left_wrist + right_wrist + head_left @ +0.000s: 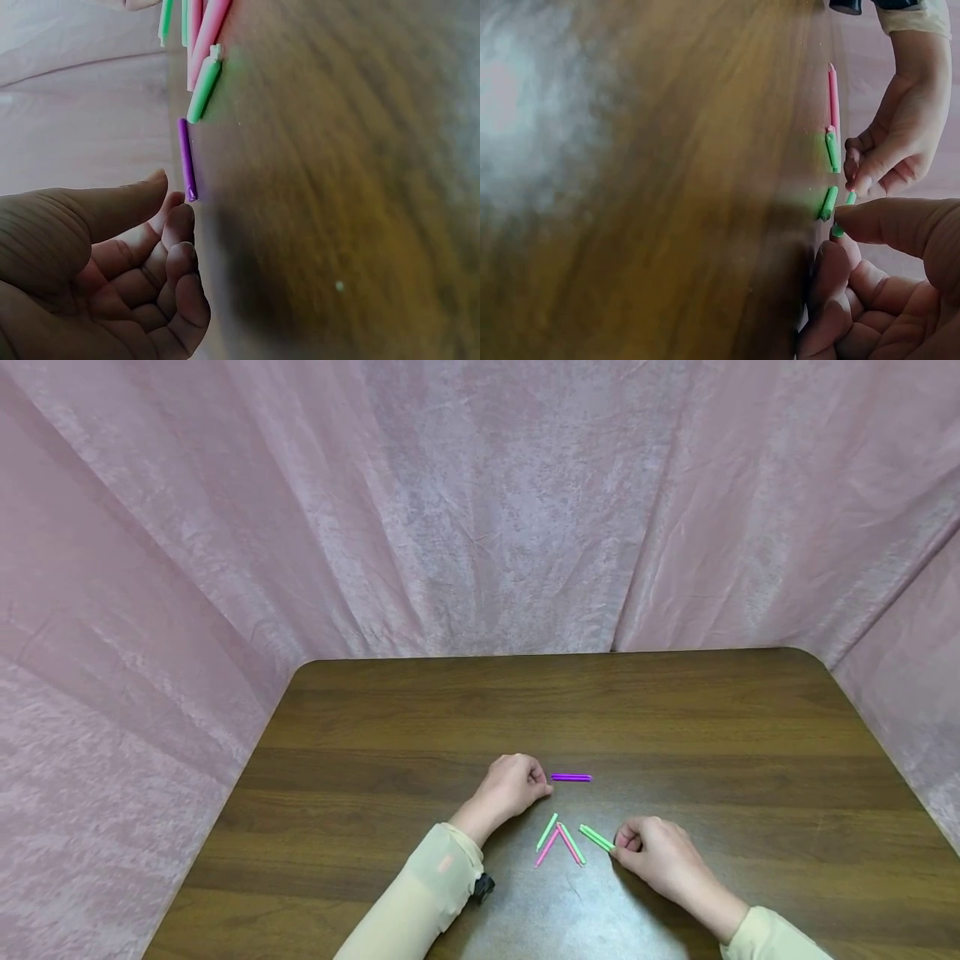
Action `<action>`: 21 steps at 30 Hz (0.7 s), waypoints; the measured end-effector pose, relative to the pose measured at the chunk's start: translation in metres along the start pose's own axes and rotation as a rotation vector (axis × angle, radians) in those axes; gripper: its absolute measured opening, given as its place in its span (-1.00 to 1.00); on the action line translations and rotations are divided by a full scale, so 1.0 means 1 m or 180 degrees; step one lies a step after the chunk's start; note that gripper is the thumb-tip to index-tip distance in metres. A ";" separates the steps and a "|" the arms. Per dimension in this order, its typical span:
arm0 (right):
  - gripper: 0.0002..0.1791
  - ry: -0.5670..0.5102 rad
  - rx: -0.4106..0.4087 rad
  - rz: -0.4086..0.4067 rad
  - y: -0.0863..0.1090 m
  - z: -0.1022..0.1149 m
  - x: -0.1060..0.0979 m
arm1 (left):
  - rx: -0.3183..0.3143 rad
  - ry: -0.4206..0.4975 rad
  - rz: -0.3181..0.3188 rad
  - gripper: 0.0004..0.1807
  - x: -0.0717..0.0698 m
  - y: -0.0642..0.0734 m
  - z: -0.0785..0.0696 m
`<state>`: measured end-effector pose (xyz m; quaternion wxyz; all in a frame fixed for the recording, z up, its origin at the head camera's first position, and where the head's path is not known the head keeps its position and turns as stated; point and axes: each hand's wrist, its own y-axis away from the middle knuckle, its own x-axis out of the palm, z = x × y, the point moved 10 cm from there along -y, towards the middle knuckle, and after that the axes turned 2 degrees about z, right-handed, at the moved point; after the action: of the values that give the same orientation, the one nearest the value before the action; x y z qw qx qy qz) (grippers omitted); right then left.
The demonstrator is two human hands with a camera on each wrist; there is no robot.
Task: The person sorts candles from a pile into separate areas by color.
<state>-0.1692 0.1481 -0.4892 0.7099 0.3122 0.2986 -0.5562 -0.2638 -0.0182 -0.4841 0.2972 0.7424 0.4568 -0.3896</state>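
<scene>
2 slim purple sticks [572,777] lie crosswise on the brown wooden bench [375,718], just right of the nearer left hand [513,787], its grip slightly parted, seemingly unloaded. The right hand [662,853] pinches a slim green stick [597,838] slanting away leftward.

Your right hand [663,856] pinches a green stick [838,232], another alongside. Your left hand [513,783] is by the left end of the purple sticks [572,777], farthest out. Nearer, two pink sticks [548,846] make a V, apex far.
</scene>
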 end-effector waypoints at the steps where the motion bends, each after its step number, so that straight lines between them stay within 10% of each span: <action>1: -0.81 -0.0007 -0.0006 0.0001 0.000 0.000 0.000 | 0.0013 -0.0012 0.0006 -0.78 0.000 0.001 -0.001; 21: -0.88 -0.0171 0.0006 -0.0093 -0.010 0.000 -0.011 | 0.0061 -0.0125 0.0145 -0.81 0.004 0.017 -0.003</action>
<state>-0.1815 0.1531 -0.4819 0.7092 0.2935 0.2834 -0.5750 -0.2465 -0.0214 -0.4844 0.3078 0.7477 0.4301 -0.4016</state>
